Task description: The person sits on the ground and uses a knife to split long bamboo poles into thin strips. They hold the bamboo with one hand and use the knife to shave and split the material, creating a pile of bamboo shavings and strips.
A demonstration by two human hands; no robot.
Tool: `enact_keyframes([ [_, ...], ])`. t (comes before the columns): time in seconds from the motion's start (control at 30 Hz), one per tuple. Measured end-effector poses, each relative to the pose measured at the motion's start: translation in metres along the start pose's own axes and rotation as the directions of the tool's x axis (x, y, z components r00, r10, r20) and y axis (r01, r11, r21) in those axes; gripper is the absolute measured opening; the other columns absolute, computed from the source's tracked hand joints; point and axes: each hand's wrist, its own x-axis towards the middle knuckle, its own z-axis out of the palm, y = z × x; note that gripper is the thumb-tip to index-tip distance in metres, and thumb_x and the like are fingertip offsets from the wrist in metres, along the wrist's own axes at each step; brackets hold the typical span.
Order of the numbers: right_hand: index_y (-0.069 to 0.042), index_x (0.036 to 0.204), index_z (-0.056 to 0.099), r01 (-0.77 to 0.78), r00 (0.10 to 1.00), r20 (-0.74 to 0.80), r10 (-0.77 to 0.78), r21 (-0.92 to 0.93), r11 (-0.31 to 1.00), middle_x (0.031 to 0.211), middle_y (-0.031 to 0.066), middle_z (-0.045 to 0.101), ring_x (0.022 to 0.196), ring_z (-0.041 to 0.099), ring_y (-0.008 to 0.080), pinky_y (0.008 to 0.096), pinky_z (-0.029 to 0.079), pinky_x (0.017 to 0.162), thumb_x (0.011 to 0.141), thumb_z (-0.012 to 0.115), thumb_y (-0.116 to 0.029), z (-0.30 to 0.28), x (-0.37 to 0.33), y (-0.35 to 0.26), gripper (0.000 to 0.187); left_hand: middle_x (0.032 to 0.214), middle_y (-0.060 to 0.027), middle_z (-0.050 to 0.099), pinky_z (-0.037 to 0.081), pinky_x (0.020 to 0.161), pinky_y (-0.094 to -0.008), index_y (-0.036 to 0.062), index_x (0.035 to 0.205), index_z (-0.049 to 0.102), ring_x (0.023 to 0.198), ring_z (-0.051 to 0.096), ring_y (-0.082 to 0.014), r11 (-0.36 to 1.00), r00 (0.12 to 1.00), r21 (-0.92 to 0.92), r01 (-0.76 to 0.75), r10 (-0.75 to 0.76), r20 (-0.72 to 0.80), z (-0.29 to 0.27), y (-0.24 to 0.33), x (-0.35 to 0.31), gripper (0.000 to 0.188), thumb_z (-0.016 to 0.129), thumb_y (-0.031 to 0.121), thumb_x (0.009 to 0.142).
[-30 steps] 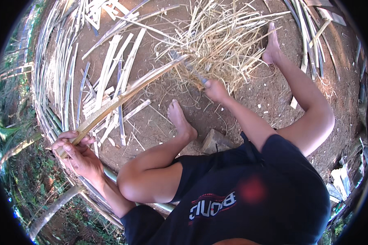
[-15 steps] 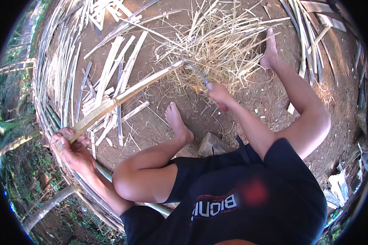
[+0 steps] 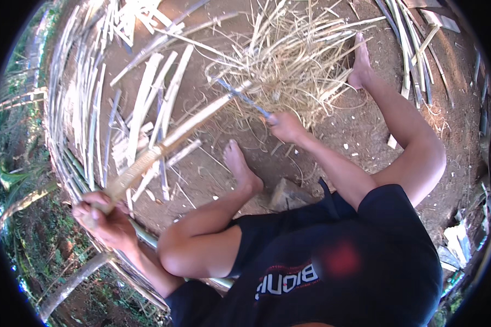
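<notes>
Closed round the near end of a long split bamboo strip (image 3: 188, 128) is my left hand (image 3: 106, 220), out at the left. The strip slants up to the right, its far end over the edge of a heap of shavings (image 3: 289, 71). My right hand (image 3: 287, 127) grips a knife by its handle, which the fingers mostly cover. The knife's blade (image 3: 244, 99) lies across the strip close to its far end and points up to the left.
Bamboo slats (image 3: 153, 98) lie loose beyond the strip, with a bundle of strips (image 3: 84, 109) along the left. More strips (image 3: 412, 54) rest at the far right. My bare feet (image 3: 240, 168) flank the work area; a wooden block (image 3: 290, 195) sits between my legs.
The knife has moved left along the strip, its blade now crossing it a little back from the far end. My left hand has shifted slightly right and down.
</notes>
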Motion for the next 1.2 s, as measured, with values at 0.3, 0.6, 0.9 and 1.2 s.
enact_keyframes([
  [0.3, -0.001, 0.096, 0.063, -0.175, 0.984, 0.046, 0.174, 0.027, 0.984, 0.08, 0.024, 0.066, 0.076, 0.066, 0.0352, 0.0443, 0.053, 0.073, 0.081, 0.056, -0.012, 0.02, 0.03, 0.022, 0.02, 0.078, -0.0084, 0.046, 0.041, 0.036, -0.0204, 0.0089, 0.093, 0.033, 0.054, 0.044, -0.0122, 0.995, 0.993, -0.076, 0.063, -0.07, -0.095, -0.006, -0.019, 0.023, 0.021, 0.053, 0.015, 0.093],
  [0.6, -0.004, 0.1, 0.062, -0.055, 0.996, -0.07, 0.05, -0.077, 0.996, 0.085, 0.0219, 0.066, 0.077, 0.067, 0.0331, 0.0437, 0.054, 0.072, 0.083, 0.055, -0.015, 0.039, 0.036, 0.049, 0.021, 0.081, -0.0093, 0.05, 0.04, 0.037, -0.0203, 0.0073, 0.099, 0.039, 0.056, 0.046, -0.0118, 0.993, 0.995, -0.098, 0.073, -0.079, -0.054, -0.016, -0.028, 0.025, 0.012, 0.049, 0.013, 0.094],
  [0.9, 0.0, 0.096, 0.065, -0.266, 0.963, -0.068, 0.26, -0.109, 0.958, 0.09, 0.0213, 0.068, 0.078, 0.068, 0.0321, 0.0426, 0.054, 0.07, 0.087, 0.057, -0.02, 0.041, 0.049, 0.045, 0.024, 0.082, -0.0102, 0.051, 0.039, 0.04, -0.0197, 0.0096, 0.097, 0.039, 0.059, 0.046, -0.0114, 0.995, 0.976, -0.042, 0.094, -0.1, -0.193, -0.016, -0.022, 0.009, 0.012, 0.05, 0.011, 0.092],
  [1.2, 0.003, 0.092, 0.063, -0.291, 0.956, -0.039, 0.291, 0.007, 0.957, 0.072, 0.0186, 0.065, 0.064, 0.065, 0.0304, 0.0417, 0.052, 0.06, 0.093, 0.05, -0.027, 0.034, 0.022, 0.06, 0.033, 0.111, -0.0196, 0.063, 0.05, 0.07, -0.0232, 0.0004, 0.12, 0.048, 0.088, 0.061, -0.0153, 0.975, 0.921, 0.047, 0.216, -0.188, -0.34, -0.03, -0.025, 0.008, 0.025, 0.044, 0.014, 0.1],
])
